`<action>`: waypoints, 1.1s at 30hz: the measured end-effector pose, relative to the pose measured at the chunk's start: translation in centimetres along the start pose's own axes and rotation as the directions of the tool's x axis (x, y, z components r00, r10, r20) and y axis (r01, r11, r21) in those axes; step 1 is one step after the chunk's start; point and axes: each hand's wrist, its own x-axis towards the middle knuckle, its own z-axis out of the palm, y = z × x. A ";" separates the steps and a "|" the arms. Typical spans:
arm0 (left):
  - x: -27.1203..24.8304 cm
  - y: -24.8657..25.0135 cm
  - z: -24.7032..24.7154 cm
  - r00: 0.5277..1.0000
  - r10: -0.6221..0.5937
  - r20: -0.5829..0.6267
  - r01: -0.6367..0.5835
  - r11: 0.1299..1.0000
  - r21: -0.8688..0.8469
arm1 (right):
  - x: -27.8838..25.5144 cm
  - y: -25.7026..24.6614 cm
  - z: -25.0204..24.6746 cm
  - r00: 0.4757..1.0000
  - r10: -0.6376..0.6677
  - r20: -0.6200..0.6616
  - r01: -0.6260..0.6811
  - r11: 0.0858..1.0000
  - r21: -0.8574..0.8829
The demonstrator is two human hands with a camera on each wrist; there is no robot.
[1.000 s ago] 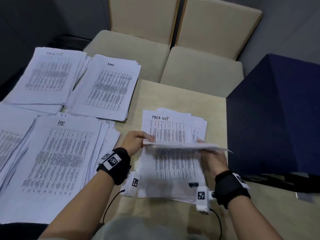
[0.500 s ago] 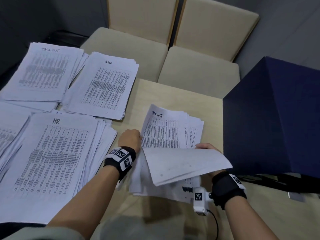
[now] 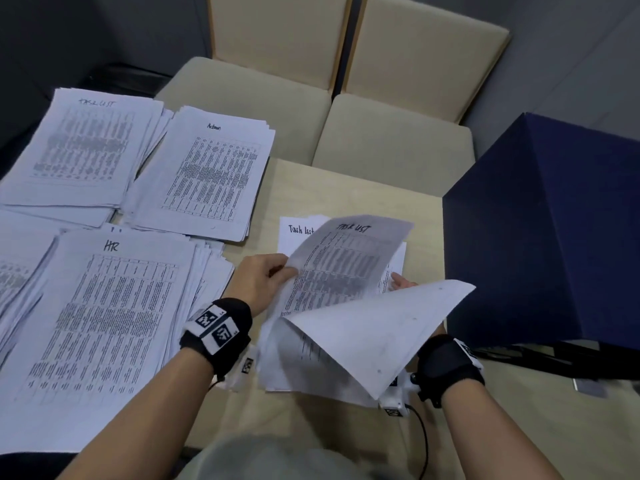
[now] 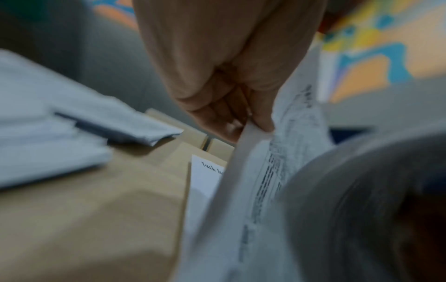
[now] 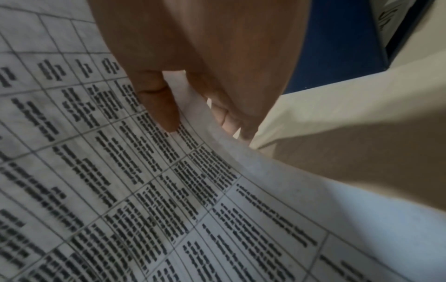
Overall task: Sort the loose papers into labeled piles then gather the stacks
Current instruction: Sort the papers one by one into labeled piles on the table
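between the left thumb (image 4: 262, 114) and fingers (image 4: 224, 122), the left edge of a lifted sheet (image 3: 343, 265) is pinched; the left hand (image 3: 263, 282) is closed on it. this sheet is headed "task list", stands tilted up off the small pile (image 3: 277, 358) and carries a printed table. the right hand (image 3: 403, 282) is mostly hidden in the head view; the right wrist view shows its thumb (image 5: 159, 106) on the printed face of a sheet and its fingers (image 5: 229, 122) behind the edge, so this hand also grips paper. a second sheet (image 3: 374, 334) curls over toward the person, blank side up, covering the right hand and the near right part of the small pile; whether the right hand grips this sheet or the lifted one cannot be told.

under both sheets the small pile lies on the table (image 3: 346, 188), near the person, between the two wrists. at its far end a label sheet (image 3: 294, 233) reading "task list" shows, flat on the table.

left of the hands lie the sorted piles: the hr pile (image 3: 104, 323) nearest, touching or just beside the left wrist; the admin pile (image 3: 207, 174) beyond it; a task list pile (image 3: 83, 147) at far left; one more pile (image 3: 17, 271) at the left edge, label out of view. all are loosely fanned.

both wrists wear black bands (image 3: 221, 332) with markers. a dark blue box (image 3: 547, 230) stands just right of the table. two beige chairs (image 3: 391, 133) stand beyond the table's far edge.
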 end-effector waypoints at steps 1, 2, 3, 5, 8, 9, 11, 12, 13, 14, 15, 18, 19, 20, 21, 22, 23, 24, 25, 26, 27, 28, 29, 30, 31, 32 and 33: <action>-0.2 0.1 0.0 0.999 -0.038 0.015 0.039 0.990 -0.132 | 0.0 -0.2 0.0 1.000 0.001 0.023 -0.001 1.000 -0.007; -0.3 0.1 0.0 0.998 -0.059 0.036 0.065 0.972 -0.228 | 0.0 -0.3 -0.1 0.999 -0.015 0.029 0.016 0.998 -0.057; -0.3 0.0 -0.1 0.995 -0.076 0.059 0.090 0.955 -0.282 | 0.2 -0.4 0.0 0.999 -0.023 0.022 0.026 0.993 -0.112; -0.1 -0.7 0.1 0.991 -0.114 0.065 0.130 0.933 -0.334 | 0.3 -0.5 0.0 0.996 -0.084 0.017 0.085 0.982 -0.166; 0.2 -1.0 0.4 0.983 -0.176 -0.040 0.154 0.933 -0.326 | 0.0 0.0 0.7 0.986 -0.163 -0.023 0.158 0.976 -0.148; 0.2 -1.1 0.4 0.981 -0.184 -0.067 0.156 0.941 -0.301 | 0.3 0.2 0.7 0.986 -0.151 -0.071 0.143 0.984 -0.103; 0.3 -1.3 0.4 0.975 -0.191 -0.115 0.166 0.966 -0.200 | 0.8 0.6 0.5 0.970 -0.195 -0.144 0.178 0.976 -0.124; 0.4 -1.5 0.4 0.970 -0.204 -0.130 0.182 0.969 -0.166 | 1.0 0.7 0.4 0.963 -0.227 -0.145 0.209 0.969 -0.131; 0.5 -1.6 0.4 0.964 -0.224 -0.146 0.201 0.967 -0.159 | 1.0 0.7 0.3 0.960 -0.247 -0.129 0.233 0.966 -0.114; 0.6 -1.8 0.4 0.954 -0.253 -0.159 0.226 0.959 -0.170 | 1.0 0.9 0.2 0.960 -0.247 -0.130 0.236 0.967 -0.094; 0.7 -1.8 0.4 0.946 -0.277 -0.166 0.247 0.952 -0.183 | 1.0 1.1 0.0 0.965 -0.228 -0.132 0.219 0.973 -0.076; 1.0 -2.1 0.6 0.943 -0.296 -0.153 0.263 0.943 -0.203 | 0.4 0.8 0.2 0.976 -0.193 -0.097 0.182 0.977 -0.107; 1.1 -2.3 0.6 0.947 -0.290 -0.135 0.257 0.942 -0.215 | 0.2 0.7 0.2 0.982 -0.172 -0.078 0.163 0.980 -0.112; 1.1 -2.5 0.6 0.954 -0.281 -0.105 0.250 0.939 -0.235 | 0.4 0.7 0.4 0.987 -0.152 -0.058 0.146 0.984 -0.097; 1.0 -2.5 0.6 0.963 -0.261 -0.066 0.238 0.939 -0.248 | 0.6 0.8 0.3 0.993 -0.114 -0.019 0.112 0.991 -0.077; 0.9 -2.4 0.6 0.971 -0.239 -0.032 0.223 0.942 -0.252 | 0.4 0.8 0.6 0.996 -0.089 0.012 0.090 0.992 -0.091; 0.8 -2.2 0.5 0.976 -0.218 -0.011 0.208 0.945 -0.252 | 0.4 0.9 0.8 0.996 -0.077 0.041 0.081 0.992 -0.096; 0.7 -1.9 0.5 0.978 -0.207 0.006 0.201 0.942 -0.268 | 0.6 0.9 0.9 0.995 -0.072 0.063 0.077 0.993 -0.092; 0.6 -1.4 0.4 0.977 -0.212 0.032 0.212 0.926 -0.313 | 0.5 0.7 1.0 0.997 -0.062 0.045 0.065 0.995 -0.071; 0.6 -1.3 0.5 0.967 -0.244 0.073 0.253 0.896 -0.364 | 0.1 0.5 1.2 0.998 -0.043 0.037 0.045 0.998 -0.050; 0.7 -1.2 0.5 0.958 -0.268 0.105 0.287 0.866 -0.410 | 0.1 0.4 1.2 0.999 -0.042 0.031 0.043 0.998 -0.039; 0.9 -1.6 0.6 0.948 -0.300 0.107 0.317 0.854 -0.412 | 0.0 0.3 1.2 0.998 -0.063 0.019 0.063 0.997 -0.040; 1.1 -2.0 0.8 0.943 -0.325 0.070 0.328 0.869 -0.370 | -0.1 0.4 1.1 0.995 -0.094 0.020 0.095 0.994 -0.055; 1.4 -2.3 0.9 0.934 -0.357 0.020 0.348 0.897 -0.273 | 0.0 0.6 1.1 0.990 -0.138 0.010 0.138 0.987 -0.085; 1.7 -2.6 1.0 0.918 -0.396 -0.037 0.386 0.910 -0.155 | 0.0 0.9 1.0 0.986 -0.168 -0.011 0.166 0.982 -0.094; 1.8 -2.5 1.1 0.894 -0.442 -0.078 0.438 0.897 -0.055 | 0.0 1.0 0.9 0.983 -0.179 -0.038 0.175 0.980 -0.098; 2.0 -2.4 1.2 0.873 -0.478 -0.095 0.482 0.876 0.019 | 0.2 1.1 0.7 0.982 -0.180 -0.064 0.175 0.981 -0.081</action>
